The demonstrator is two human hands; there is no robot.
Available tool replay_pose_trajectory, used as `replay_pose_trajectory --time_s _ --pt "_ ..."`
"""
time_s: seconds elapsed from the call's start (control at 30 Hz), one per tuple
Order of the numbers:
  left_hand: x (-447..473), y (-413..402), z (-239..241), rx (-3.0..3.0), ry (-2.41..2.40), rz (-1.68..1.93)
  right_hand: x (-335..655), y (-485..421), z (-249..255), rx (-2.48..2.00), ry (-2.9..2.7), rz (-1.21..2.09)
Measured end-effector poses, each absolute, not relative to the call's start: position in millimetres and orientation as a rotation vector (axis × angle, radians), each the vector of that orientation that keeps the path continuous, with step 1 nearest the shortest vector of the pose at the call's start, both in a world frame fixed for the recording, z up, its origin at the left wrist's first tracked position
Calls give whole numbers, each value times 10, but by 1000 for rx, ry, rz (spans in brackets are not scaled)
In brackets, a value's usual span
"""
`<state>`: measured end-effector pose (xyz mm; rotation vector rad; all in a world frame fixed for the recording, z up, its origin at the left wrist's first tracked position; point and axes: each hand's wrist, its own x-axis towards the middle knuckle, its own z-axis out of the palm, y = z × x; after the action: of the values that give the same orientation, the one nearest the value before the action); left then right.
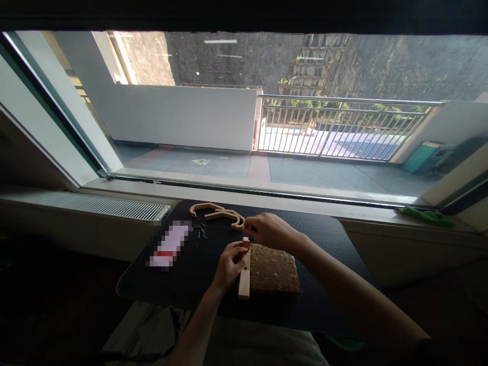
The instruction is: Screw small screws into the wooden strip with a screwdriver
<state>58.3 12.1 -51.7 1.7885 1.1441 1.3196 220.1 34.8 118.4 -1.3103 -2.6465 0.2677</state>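
My left hand [231, 265] is closed on a pale wooden bar [244, 285] with a dark hole in it. The bar lies along the left edge of a brown, tape-wrapped block [275, 272] on the black table. A small wooden piece [246, 242] sits at the bar's far end, by my left fingertips. Just above that end is my right hand [263, 227], fingers pinched together; whatever lies between them is too small to make out. Beyond it rest curved wooden hook-like pieces [223, 217], near my right fingertips. Several small screws [200, 231] lie scattered to their left.
A blurred pink-and-white rectangle [170, 244] lies on the left of the black table [171, 284]. Behind the table are a window sill [229, 192] and a white radiator [95, 203]. A green cloth [425, 216] lies on the sill at right.
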Motion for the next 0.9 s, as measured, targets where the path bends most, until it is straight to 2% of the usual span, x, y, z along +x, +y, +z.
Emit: replay_pose_trajectory --time_s 0.9 --pt "590 119 -510 1756 1140 1330 2173 389 1313 -1367 -2756 383"
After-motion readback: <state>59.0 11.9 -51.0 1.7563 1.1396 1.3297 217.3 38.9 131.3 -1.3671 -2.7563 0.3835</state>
